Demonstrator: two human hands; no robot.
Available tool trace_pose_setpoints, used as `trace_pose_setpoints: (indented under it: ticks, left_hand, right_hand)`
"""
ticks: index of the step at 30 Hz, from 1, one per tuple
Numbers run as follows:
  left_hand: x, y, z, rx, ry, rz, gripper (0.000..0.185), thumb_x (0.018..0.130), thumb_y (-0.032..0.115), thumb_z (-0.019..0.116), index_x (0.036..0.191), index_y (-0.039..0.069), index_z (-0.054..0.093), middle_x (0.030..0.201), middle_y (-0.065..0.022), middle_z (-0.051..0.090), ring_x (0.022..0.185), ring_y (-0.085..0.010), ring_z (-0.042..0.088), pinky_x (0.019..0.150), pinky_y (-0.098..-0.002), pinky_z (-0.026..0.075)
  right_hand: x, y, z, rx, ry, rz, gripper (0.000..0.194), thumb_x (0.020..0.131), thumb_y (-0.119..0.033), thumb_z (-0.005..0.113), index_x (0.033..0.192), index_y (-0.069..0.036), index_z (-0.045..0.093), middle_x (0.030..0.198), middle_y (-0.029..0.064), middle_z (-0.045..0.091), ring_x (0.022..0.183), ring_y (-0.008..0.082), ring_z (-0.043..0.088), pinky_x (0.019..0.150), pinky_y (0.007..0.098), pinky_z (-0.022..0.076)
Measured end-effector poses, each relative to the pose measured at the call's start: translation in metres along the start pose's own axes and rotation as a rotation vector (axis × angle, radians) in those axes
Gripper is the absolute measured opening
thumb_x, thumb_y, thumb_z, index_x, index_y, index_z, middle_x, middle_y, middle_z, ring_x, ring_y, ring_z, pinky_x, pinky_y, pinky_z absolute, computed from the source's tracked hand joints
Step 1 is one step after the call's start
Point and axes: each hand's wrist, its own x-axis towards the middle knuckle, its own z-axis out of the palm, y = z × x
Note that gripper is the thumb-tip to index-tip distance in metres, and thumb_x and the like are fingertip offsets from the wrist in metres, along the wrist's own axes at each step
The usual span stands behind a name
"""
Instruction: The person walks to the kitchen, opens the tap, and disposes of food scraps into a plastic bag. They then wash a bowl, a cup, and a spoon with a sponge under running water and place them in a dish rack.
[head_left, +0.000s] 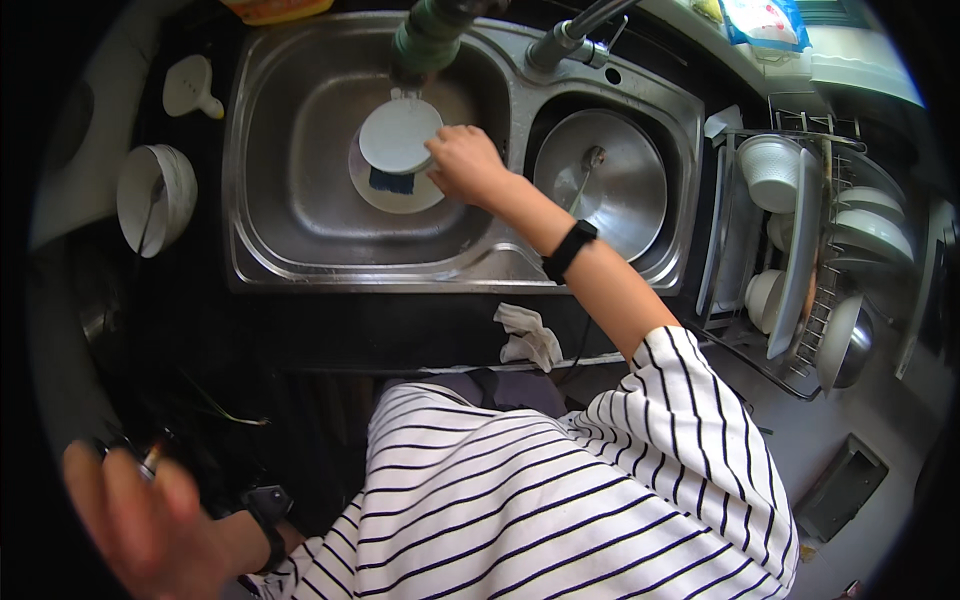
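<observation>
My right hand (469, 165) grips the right edge of a small round white dish (401, 135) in the larger sink basin. Beneath it lies a wider pale plate (405, 201), with a dark blue patch (391, 181) showing on it; I cannot tell whether this is a print or a separate thing. A green ridged fitting (426, 41) hangs just above the dish. Blurred at the lower left, my left hand (142, 517) is raised away from the sink with bent fingers. Something shiny shows by its fingertips, and whether it is held is unclear.
A metal wok or bowl (547, 150) with a ladle or spoon (592, 159) fills the smaller basin. Stacked white bowls (176, 199) stand left, near a white scoop-like utensil (187, 86). A crumpled cloth (529, 341) lies at the counter edge; a dish rack (814, 352) stands right.
</observation>
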Motion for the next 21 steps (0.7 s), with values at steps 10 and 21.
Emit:
trace_pose_setpoints:
  ticks: [10, 21]
  left_hand:
    - [0.021, 0.073, 0.006, 0.619, -0.292, 0.273, 0.029, 0.083, 0.005, 0.057, 0.108, 0.015, 0.046, 0.115, -0.0097, 0.041, 0.079, -0.0214, 0.058, 0.072, -0.0433, 0.048]
    - [0.063, -0.099, 0.078, 0.062, -0.02, -0.413, 0.029, 0.087, -0.001, 0.05, 0.116, -0.001, 0.055, 0.101, -0.0113, 0.062, 0.094, -0.0176, 0.062, 0.082, -0.0282, 0.048]
  right_hand:
    - [0.048, 0.013, 0.042, -0.127, -0.192, -0.361, 0.011, 0.074, -0.015, 0.06, 0.083, -0.008, 0.059, 0.083, 0.0087, 0.062, 0.082, 0.0286, 0.06, 0.068, 0.039, 0.0479]
    - [0.075, 0.006, -0.022, 1.416, 0.49, 0.086, 0.025, 0.089, -0.016, 0.049, 0.08, 0.003, 0.063, 0.071, 0.0016, 0.06, 0.066, 0.0093, 0.053, 0.062, 0.0268, 0.0452]
